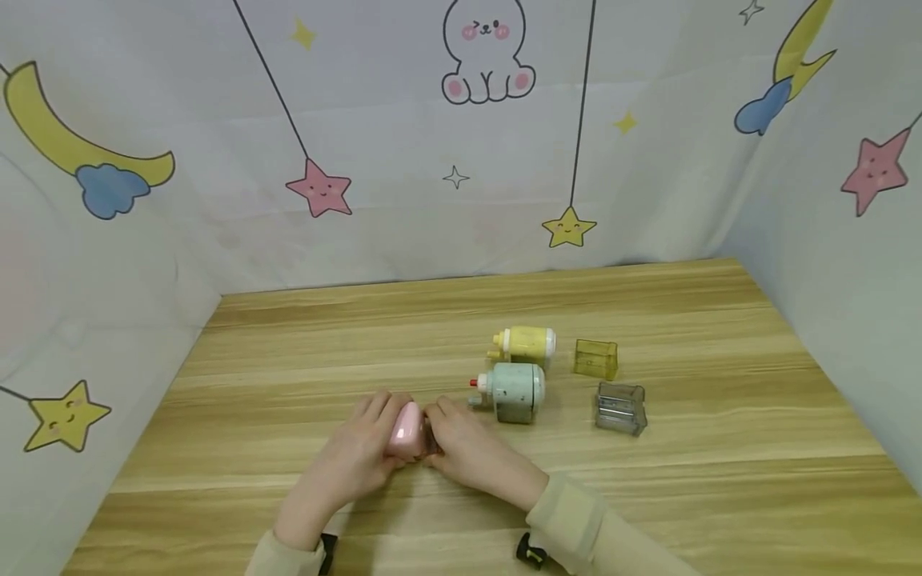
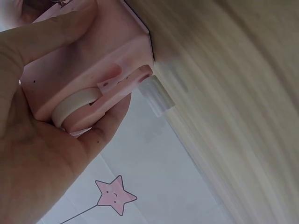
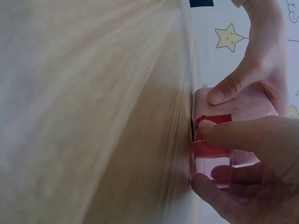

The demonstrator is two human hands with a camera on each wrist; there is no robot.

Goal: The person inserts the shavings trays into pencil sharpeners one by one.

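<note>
A pink hand-crank pencil sharpener (image 1: 407,432) is between my hands in the head view. My left hand (image 1: 363,448) grips its body; in the left wrist view the crank handle (image 2: 110,105) with its pale knob (image 2: 159,95) points down past the fingers. My right hand (image 1: 471,448) pinches a see-through pinkish-red shavings drawer (image 3: 212,149) at the sharpener's side, thumb on one face and fingers on the other. The right wrist view shows the drawer against the pink body; how deep it sits inside is hidden.
Right of the hands lie a mint-green sharpener (image 1: 515,388) and, behind it, a yellow sharpener (image 1: 529,342). Farther right are a clear yellow drawer (image 1: 596,358) and a clear grey drawer (image 1: 621,408). A printed cloth (image 1: 403,232) borders the wooden table (image 1: 288,336).
</note>
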